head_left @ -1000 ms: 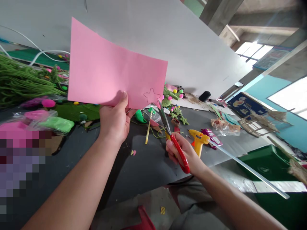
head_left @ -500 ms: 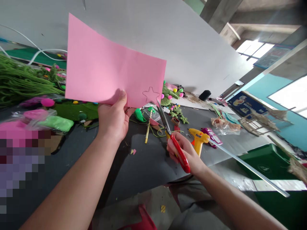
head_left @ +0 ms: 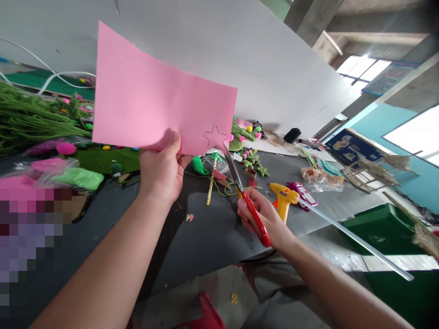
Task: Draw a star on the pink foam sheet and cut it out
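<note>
My left hand (head_left: 161, 171) is closed on the lower edge of a pink sheet of paper (head_left: 144, 96), thumb in front and fingers behind. The sheet is held up above the table, slightly bent. A star outline (head_left: 215, 136) is drawn near its lower right corner. In my right hand (head_left: 259, 212) is a pair of scissors (head_left: 254, 217) with red handles, my fingers wrapped round them. The blades point up and left, their tips at the paper's lower edge just right of the star. How far the blades are apart is hard to see.
A yellow glue gun (head_left: 284, 196) with a long clear glue stick (head_left: 356, 241) lies right of my right hand. Green stems (head_left: 34, 114) and bagged clay-like lumps (head_left: 80, 177) are at the left. A pencil (head_left: 210, 189) and paper scraps (head_left: 190, 218) lie on the dark table (head_left: 206, 242).
Almost nothing differs. The scissors and both hands keep their places at the paper, with only a very slight shift of the whole view.
</note>
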The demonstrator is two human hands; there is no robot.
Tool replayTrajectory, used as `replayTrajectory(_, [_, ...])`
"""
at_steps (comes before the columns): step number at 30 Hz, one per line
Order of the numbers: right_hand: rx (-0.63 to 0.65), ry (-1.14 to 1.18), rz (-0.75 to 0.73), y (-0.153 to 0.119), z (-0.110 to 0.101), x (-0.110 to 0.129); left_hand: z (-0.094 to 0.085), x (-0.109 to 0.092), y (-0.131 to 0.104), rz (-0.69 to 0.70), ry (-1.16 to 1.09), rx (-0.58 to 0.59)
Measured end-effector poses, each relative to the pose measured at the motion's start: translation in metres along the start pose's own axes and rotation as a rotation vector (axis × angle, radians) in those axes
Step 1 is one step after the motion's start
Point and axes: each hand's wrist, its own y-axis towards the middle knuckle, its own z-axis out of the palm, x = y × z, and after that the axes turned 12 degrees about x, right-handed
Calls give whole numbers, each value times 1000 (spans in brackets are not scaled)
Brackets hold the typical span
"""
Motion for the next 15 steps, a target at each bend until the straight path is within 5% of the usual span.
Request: replayTrajectory(15, [-25, -4, -3, 4, 1, -3, 5, -5, -3, -41, 53, -32])
